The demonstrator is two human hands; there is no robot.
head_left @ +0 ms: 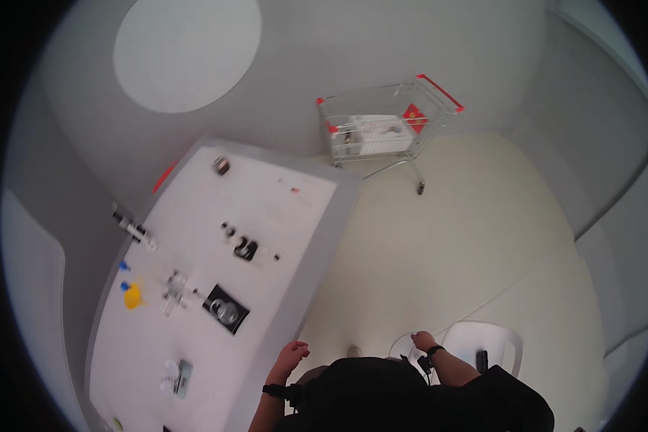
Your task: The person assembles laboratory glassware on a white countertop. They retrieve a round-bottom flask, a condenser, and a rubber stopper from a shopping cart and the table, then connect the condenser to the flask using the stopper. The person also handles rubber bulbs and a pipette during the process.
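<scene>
My left hand (291, 356) hangs beside the near right edge of the white table (295, 209), its fingers loosely bent and a little apart. Nothing shows in it, and it does not touch the table. Over to the right, my right hand (424, 341) is held low, fingers curled in, near a white chair (475, 333); I see nothing in it. A thin pale loop of cable (394, 344) shows beside this hand; whether they touch is unclear. Dark bands circle both wrists. On the table, a black square (225, 309) bears a clear round object.
Slightly blurred, the table also holds a black object (246, 248), a yellow piece (133, 296), clear parts (174, 289), a black-and-white item (134, 232) and a small dark jar (221, 166). A shopping cart (381, 133) with red trim stands by the far wall.
</scene>
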